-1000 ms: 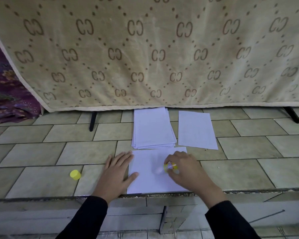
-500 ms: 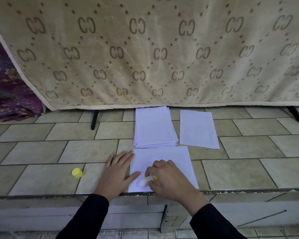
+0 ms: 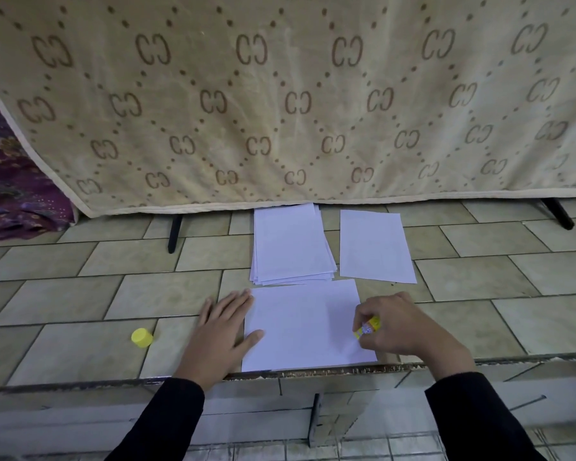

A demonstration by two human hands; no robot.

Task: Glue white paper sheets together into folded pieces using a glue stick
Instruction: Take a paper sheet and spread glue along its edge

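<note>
Head camera, nearest first: a flat white paper sheet (image 3: 303,324) lies at the near edge of the beige tiled table (image 3: 64,311), about midway along it. The left hand (image 3: 225,331) rests on the sheet's left border, fingers straight and slightly apart. The right hand (image 3: 403,324) curls its fingers around a small yellow glue stick (image 3: 368,327) over the sheet's right border; the tip seems to touch the paper, though it is hidden. A round yellow cap (image 3: 142,337) sits apart, left of the left hand. Farther back lie a stack of white sheets (image 3: 290,244) and, just right of it, a single white sheet (image 3: 374,247), below a hanging beige patterned blanket (image 3: 280,94).
</note>
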